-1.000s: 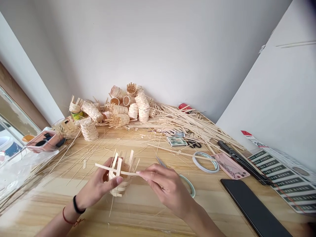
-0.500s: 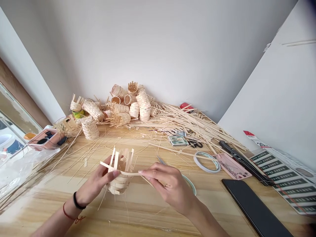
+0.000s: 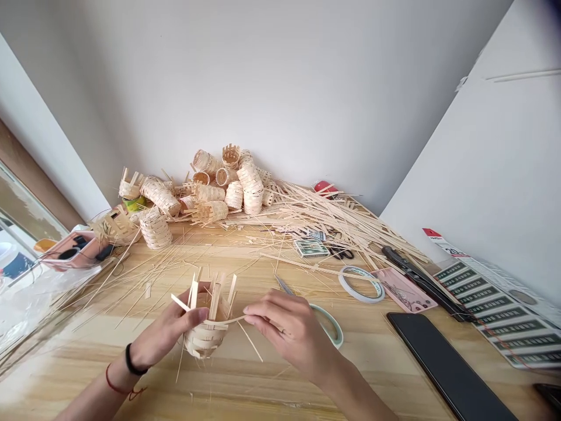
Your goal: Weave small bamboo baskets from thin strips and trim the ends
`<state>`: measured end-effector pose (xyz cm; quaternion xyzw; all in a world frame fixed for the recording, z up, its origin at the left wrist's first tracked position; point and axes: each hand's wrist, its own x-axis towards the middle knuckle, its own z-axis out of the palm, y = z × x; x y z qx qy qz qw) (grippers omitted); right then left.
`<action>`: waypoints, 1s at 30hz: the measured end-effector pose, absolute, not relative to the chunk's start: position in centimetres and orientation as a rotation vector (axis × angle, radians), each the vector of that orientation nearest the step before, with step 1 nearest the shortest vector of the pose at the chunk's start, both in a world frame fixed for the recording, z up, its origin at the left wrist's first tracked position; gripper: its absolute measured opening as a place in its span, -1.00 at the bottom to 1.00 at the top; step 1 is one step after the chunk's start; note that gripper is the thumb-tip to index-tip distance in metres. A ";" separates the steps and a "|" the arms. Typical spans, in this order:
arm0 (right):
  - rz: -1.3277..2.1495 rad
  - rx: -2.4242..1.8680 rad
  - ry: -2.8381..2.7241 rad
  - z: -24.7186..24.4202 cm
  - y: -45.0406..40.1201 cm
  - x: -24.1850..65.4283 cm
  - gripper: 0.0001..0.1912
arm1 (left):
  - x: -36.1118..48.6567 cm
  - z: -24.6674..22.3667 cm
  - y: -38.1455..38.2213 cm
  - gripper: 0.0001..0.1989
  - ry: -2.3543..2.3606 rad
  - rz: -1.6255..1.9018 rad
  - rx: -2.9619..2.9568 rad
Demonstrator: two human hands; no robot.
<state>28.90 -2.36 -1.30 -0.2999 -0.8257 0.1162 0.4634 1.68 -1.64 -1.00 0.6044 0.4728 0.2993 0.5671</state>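
A small, partly woven basket (image 3: 205,340) of pale strips is tilted above the table, several upright strips standing out of its top. My left hand (image 3: 169,333) grips its left side, the thumb pressed near the upper edge and the other fingers partly hidden behind. Between the thumb and fingers of my right hand (image 3: 280,327) is the end of a thin pale strip (image 3: 228,321), which runs across the front of the basket's rim to the left thumb. Another thin strip hangs loose between the basket and my right hand.
Finished baskets (image 3: 252,187) are piled at the back beside many loose strips (image 3: 333,213). Scissors (image 3: 335,333) lie beyond my right hand. Rightward are a tape roll (image 3: 344,286), a pink tray (image 3: 397,295), a black tool (image 3: 421,280) and a phone (image 3: 447,362). A pink box (image 3: 74,257) sits left.
The basket has tipped and moved slightly down and left with my left hand. My right hand has shifted slightly, still pinching the strip. The whole view has shifted a little.
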 end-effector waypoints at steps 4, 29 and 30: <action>0.050 -0.787 -2.007 -0.7 -2.3 29.0 -0.85 | 1.7 -0.6 -1.6 -0.34 1.119 0.607 1.481; 0.504 -0.738 -2.011 -1.8 -2.4 28.8 -0.79 | 0.5 -2.8 -1.9 -0.38 0.862 0.791 1.348; 0.525 -0.743 -2.000 -1.9 -2.4 28.8 -0.80 | 0.7 -2.9 -1.8 -0.39 0.877 0.825 1.319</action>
